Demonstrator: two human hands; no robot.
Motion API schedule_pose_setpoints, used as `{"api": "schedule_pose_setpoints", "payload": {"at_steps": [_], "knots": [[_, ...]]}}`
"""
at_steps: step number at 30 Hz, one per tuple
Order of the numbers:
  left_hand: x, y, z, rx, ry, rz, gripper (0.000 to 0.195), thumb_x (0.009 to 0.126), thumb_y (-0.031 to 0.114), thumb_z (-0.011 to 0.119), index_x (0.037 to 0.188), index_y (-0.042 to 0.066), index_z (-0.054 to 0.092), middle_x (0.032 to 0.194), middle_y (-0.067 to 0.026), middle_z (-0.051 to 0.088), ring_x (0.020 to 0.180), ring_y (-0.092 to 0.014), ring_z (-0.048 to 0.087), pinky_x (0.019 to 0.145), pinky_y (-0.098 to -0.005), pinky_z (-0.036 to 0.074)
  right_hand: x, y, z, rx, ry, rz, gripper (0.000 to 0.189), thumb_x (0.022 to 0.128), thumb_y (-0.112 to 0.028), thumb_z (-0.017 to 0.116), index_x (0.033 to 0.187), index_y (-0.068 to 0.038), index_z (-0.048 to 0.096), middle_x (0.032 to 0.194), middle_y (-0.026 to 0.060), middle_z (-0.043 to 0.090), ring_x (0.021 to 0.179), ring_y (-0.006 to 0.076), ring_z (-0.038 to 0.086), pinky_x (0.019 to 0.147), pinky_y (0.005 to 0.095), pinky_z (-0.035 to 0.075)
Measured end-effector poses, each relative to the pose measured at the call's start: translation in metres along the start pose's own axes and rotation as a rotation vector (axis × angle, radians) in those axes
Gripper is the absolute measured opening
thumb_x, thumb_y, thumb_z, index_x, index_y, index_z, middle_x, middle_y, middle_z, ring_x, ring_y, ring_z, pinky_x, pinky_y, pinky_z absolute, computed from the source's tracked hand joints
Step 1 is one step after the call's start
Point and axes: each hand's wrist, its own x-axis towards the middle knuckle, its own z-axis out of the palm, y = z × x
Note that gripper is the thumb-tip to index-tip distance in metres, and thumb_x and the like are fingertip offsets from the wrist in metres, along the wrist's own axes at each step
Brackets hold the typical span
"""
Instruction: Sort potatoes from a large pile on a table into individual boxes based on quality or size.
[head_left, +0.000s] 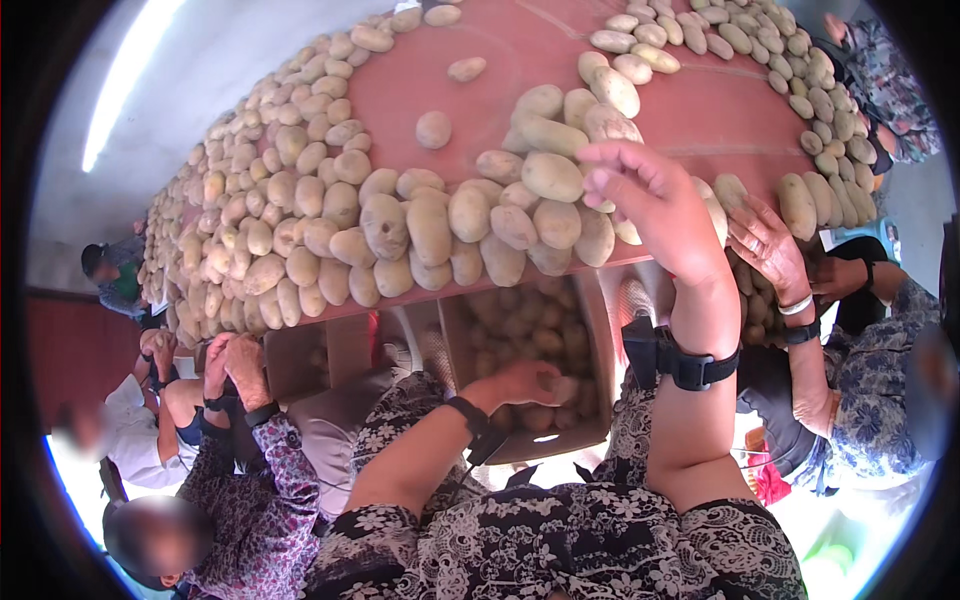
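Observation:
Many potatoes (430, 227) lie heaped along the near edge of a red tabletop (525, 37). Over the heap hovers my right hand (637, 187), its fingers partly spread beside a pale potato (551, 177); whether the fingertips touch one is not clear. Below the table edge, my left hand (534, 384) reaches into a cardboard box (600, 330) of potatoes. Its thumb and fingers are around a potato (564, 391), just above those in the box. A black strap is on each of my wrists.
To the right, a co-worker's hand (766, 238) rests near potatoes at the table edge. Another co-worker's hands (241, 366) are close together at the left, beside a second cardboard box (298, 364). More potatoes (817, 75) curve along the far right; two single ones (433, 130) lie mid-table.

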Motion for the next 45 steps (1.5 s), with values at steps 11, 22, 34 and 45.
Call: {"api": "schedule_pose_setpoints", "payload": {"at_steps": [11,22,34,45], "knots": [[-0.093,0.122,-0.096,-1.047,0.287,0.679,0.067,0.091,0.05,0.056,0.135,0.001,0.044,0.128,-0.0092,0.053,0.117,-0.021,0.053,0.101,-0.039,0.042,-0.008,-0.006,0.053,-0.233,-0.683,-0.408,0.043,0.078,-0.013,0.07,0.119,-0.007,0.061,0.114,0.01,0.059,0.102,0.0207,0.058,0.085,0.031,0.049],[-0.093,0.093,-0.116,-1.193,0.162,0.689,0.054,0.088,0.015,0.066,0.137,0.006,0.044,0.126,-0.0125,0.056,0.113,-0.023,0.058,0.096,-0.0355,0.048,0.012,0.001,0.093,0.146,-0.033,0.093,0.05,0.081,0.0,0.067,0.129,-0.004,0.053,0.117,0.0068,0.056,0.106,0.014,0.055,0.087,0.0272,0.048],[-0.088,0.093,-0.113,-1.378,0.186,0.773,0.053,0.09,0.006,0.061,0.139,0.012,0.041,0.121,-0.0089,0.058,0.097,-0.015,0.061,0.082,-0.0281,0.052,0.025,0.008,0.099,-0.327,0.109,-0.123,0.028,0.087,-0.002,0.059,0.114,0.001,0.061,0.122,0.0118,0.055,0.102,0.0186,0.059,0.085,0.0304,0.05],[-0.091,0.097,-0.114,-1.471,0.24,0.857,0.044,0.099,0.019,0.051,0.141,0.011,0.04,0.109,-0.004,0.059,0.085,-0.011,0.059,0.075,-0.0256,0.051,0.014,-0.013,0.089,0.072,-0.358,0.067,0.03,0.093,-0.023,0.059,0.11,0.001,0.063,0.104,0.0069,0.062,0.097,0.0134,0.058,0.085,0.0281,0.046]]}}
